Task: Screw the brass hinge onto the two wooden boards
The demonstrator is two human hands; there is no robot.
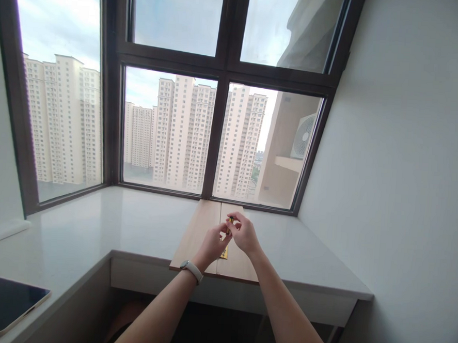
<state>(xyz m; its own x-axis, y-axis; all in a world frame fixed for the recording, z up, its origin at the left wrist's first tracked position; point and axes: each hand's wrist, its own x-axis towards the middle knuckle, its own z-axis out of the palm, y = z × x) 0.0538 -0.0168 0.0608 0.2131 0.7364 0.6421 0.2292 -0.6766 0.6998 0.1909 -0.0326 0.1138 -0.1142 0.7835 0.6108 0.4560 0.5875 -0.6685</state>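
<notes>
Both hands meet over a pale wooden board (194, 236) on the white counter. Between their fingertips is a small upright yellow-and-black object (230, 226), battery-like in shape but too small to name surely. My left hand (212, 245), with a watch on its wrist, pinches the object's lower left side. My right hand (245, 234) grips it from the right, fingers curled near its black top. Just below the hands, a flat yellow piece with black marks (224, 253) lies on the board, partly hidden by my left hand.
The white counter (144, 223) runs under the windows and turns toward me at the left. A tablet with a dark screen (6, 303) lies on its near left part. A white wall (401, 151) rises at the right. A dark window frame (161, 189) borders the back.
</notes>
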